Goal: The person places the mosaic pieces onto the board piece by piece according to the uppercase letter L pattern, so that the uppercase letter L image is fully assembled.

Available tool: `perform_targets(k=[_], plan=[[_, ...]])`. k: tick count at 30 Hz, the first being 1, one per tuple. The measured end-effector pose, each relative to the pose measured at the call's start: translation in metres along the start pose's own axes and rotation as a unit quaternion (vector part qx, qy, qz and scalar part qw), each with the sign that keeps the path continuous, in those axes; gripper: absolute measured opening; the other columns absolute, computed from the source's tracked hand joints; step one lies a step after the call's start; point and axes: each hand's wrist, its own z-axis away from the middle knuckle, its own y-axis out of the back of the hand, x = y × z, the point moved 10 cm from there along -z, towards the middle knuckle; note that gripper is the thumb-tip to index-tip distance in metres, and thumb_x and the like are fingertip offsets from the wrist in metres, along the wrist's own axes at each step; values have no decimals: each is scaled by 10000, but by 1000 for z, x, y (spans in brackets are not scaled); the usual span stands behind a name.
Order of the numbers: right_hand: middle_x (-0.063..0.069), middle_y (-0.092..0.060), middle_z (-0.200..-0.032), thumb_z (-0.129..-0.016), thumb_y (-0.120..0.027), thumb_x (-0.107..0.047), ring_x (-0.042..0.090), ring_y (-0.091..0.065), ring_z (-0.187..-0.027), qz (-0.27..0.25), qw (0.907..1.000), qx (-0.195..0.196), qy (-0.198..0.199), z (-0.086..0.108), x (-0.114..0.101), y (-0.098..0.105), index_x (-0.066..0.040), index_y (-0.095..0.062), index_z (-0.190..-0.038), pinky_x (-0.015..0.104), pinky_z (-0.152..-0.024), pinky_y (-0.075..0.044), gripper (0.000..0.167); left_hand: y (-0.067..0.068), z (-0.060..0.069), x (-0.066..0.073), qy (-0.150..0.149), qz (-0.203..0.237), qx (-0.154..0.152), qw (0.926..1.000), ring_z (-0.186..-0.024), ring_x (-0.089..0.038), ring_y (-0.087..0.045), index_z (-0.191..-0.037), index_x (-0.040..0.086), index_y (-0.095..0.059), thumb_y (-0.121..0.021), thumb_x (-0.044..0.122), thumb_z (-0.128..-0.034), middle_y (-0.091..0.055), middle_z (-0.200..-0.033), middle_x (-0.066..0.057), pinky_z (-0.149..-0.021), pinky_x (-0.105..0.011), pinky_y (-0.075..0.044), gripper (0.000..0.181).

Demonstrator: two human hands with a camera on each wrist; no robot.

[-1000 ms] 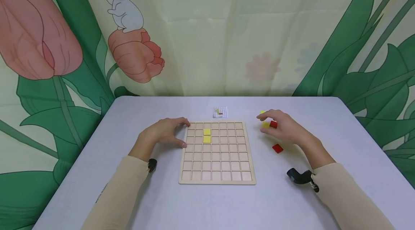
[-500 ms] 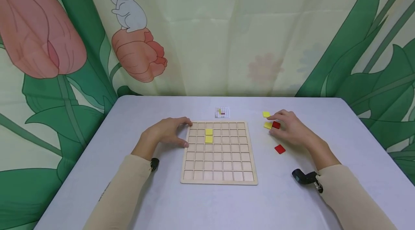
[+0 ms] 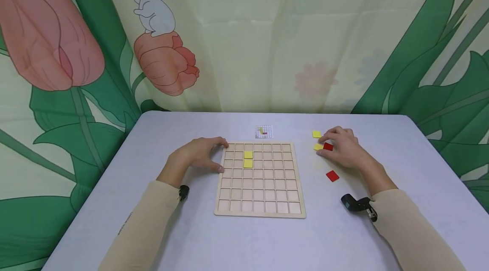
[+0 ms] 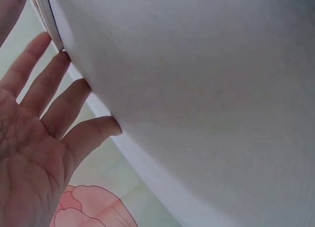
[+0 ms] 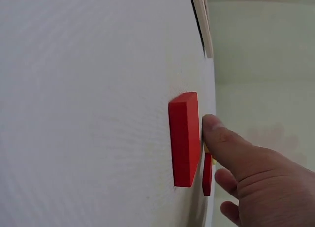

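A wooden grid board point(image 3: 261, 215) lies on the table, with one yellow tile point(image 3: 248, 155) directly behind another yellow tile point(image 3: 248, 163). My left hand point(image 3: 196, 155) touches the board's left side, fingertips at the back corner and thumb lower down. In the left wrist view its fingers point(image 4: 66, 104) are spread. Right of the board, my right hand point(image 3: 344, 147) has thumb and forefinger around a loose yellow tile point(image 3: 317, 147), seemingly pinching it on the table. A red tile point(image 3: 327, 146) touches that tile under the hand. The right wrist view shows the thumb point(image 5: 229, 143); the forefinger is hidden.
Another yellow tile point(image 3: 316, 134) lies behind the right hand. Nearer the front lies a red tile point(image 3: 333, 176), large in the right wrist view. A small printed grid card point(image 3: 264, 131) is behind the board. A patterned curtain point(image 3: 244, 50) hangs beyond the white table point(image 3: 263, 245).
My right hand has drawn back slightly, uncovering the rear yellow tile, and its thumb and forefinger have closed in around the other loose yellow tile. The left hand stays at the board; the head view shifts slightly.
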Motion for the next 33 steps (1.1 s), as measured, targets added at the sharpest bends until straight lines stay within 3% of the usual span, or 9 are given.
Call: perform_targets(k=[9, 23, 33], plan=[[203, -548, -1318, -948, -751, -244, 466, -368, -1280, -213, 9997, -60, 105, -3, -7, -9, -92, -733, -1122, 640, -1004, -300, 232, 4, 4, -7, 61, -90, 35, 9999, -1396, -311, -484, -1380, 364, -560, -931, 495, -708, -506, -1540, -63, -1122, -554, -423, 779], [197, -518, -1401, -970, -726, -239, 464, -333, -1340, -510, 9987, 77, -22, 1, -7, 4, -71, -698, -1130, 668, -1048, -250, 233, 7, 1, 2, -69, 12, 60, 10000, -1423, -318, -470, -1407, 346, -552, -928, 490, -716, -498, -1554, -78, -1131, -558, -419, 799], [159, -451, -1487, -951, -753, -258, 425, -290, -1396, -769, 9969, -3, 160, 7, -29, -2, -129, -718, -1127, 665, -1081, -233, 221, 1, 1, 2, -160, 46, 24, 9999, -1409, -310, -480, -1387, 352, -559, -922, 501, -717, -515, -1531, -77, -1130, -550, -415, 776]])
